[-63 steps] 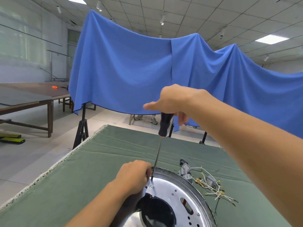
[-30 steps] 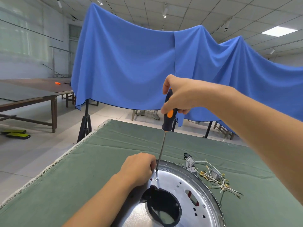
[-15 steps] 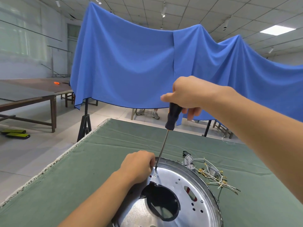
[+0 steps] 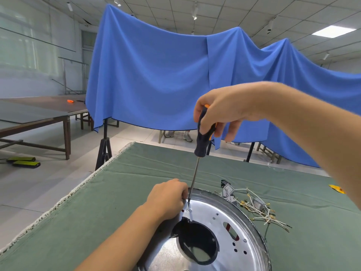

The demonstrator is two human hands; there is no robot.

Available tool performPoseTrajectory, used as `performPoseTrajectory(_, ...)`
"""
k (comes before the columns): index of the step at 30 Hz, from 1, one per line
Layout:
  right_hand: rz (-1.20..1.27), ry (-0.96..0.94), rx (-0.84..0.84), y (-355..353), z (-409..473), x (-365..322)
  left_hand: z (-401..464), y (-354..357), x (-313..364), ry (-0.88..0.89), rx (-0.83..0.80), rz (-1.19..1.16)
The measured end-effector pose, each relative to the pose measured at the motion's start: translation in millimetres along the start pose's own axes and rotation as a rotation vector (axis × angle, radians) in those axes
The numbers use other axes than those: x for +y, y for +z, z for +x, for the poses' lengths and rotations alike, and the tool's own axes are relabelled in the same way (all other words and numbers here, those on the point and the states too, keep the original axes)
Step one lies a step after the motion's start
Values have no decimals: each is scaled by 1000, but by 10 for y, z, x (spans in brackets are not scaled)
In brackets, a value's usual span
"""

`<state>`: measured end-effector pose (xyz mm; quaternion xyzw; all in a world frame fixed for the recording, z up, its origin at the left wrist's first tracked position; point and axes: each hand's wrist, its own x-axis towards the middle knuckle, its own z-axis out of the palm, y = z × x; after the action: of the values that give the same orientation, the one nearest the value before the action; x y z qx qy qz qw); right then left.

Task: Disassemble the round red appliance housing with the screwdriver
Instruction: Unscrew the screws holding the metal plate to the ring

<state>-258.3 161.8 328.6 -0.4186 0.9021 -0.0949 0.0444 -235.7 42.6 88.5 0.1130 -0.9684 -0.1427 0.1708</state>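
Two hands busy: right hand (image 4: 224,108) grips screwdriver (image 4: 202,137), left hand (image 4: 168,196) steadies housing (image 4: 224,214).

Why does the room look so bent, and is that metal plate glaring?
Head view: the wide lens bows the ceiling and the blue cloth near the edges. The round metal plate reflects the ceiling lights as bright patches. The right hand on the screwdriver and the left hand look sharp; the far left wall is hazy.

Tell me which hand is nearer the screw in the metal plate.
Left. The left hand rests beside the screw; the right hand grips the screwdriver handle high above it.
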Motion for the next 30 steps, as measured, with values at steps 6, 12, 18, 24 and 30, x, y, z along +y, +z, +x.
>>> performPoseTrajectory(6, -310, 238, 11, -49, -8, -13, 8, -22, 0, -19, -15, -3)
performPoseTrajectory(12, -88, 23, -1, -62, 7, 70, 12, -31, 10, -19, -22, -10)
performPoseTrajectory(18, -302, 199, 147, 24, 59, 109, -1, -30, 13, -28, -25, -5)
performPoseTrajectory(24, 37, 18, -16, -60, -18, 102, 9, -26, 6, -32, -22, -9)
performPoseTrajectory(30, -162, 121, 195, 51, 42, 157, -3, -23, 5, -32, -20, -11)
